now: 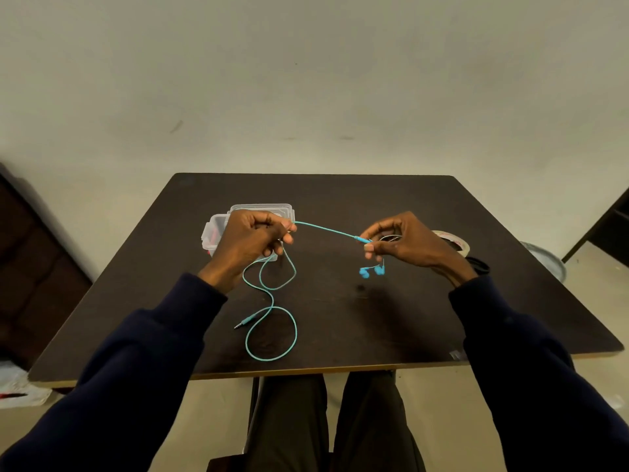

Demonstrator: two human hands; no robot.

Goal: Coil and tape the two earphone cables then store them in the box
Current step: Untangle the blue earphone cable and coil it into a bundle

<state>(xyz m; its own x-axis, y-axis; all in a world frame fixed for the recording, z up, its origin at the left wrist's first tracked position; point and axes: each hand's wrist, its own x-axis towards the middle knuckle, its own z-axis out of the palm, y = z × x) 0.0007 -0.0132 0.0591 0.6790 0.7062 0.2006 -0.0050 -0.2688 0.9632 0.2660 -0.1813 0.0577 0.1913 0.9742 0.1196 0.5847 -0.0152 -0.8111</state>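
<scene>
A turquoise earphone cable (272, 321) is stretched between both hands above the dark table (374, 318). My left hand (253, 243) pinches it near the clear plastic box (218, 226), which it partly hides. My right hand (405, 241) pinches the cable at its splitter, and the two blue earbuds (371, 271) dangle below it. The rest of the cable lies in loose loops on the table, ending in the jack plug (242, 323). A thin grey wire (391, 237) shows behind my right hand's fingers. A tape roll (454, 241) lies just behind my right hand.
Something red lies inside the box. A grey round bin (544, 258) stands on the floor off the table's right edge. Dark furniture flanks both sides. A plastic bag (17, 386) lies on the floor at left. My legs are under the near edge.
</scene>
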